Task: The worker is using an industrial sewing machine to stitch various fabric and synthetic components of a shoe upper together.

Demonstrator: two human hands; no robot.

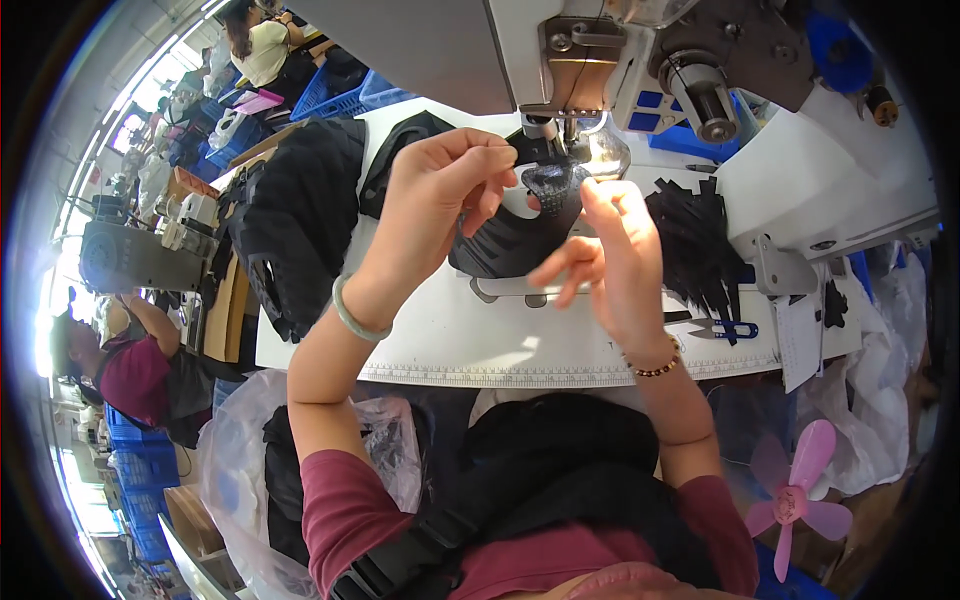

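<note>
In front of me stands a sewing machine (565,60), its presser foot (570,135) and needle area brightly lit. A curved black fabric piece (510,240) lies beneath it, with a shiny dotted patch (553,188) near the foot. My left hand (435,195), with a pale bangle on its wrist, is closed in a pinch at the dark fabric left of the foot. My right hand (620,250), wearing a beaded bracelet, pinches the fabric's right edge between thumb and forefinger. Its other fingers hang loose. The exact spot each pinch grips is partly hidden.
A heap of black strips (690,240) lies right of the machine bed, with blue-handled thread snips (725,330) below it. Black bags (300,200) are piled at the left. A ruler (500,378) runs along the table's front edge. A pink fan (790,503) stands lower right.
</note>
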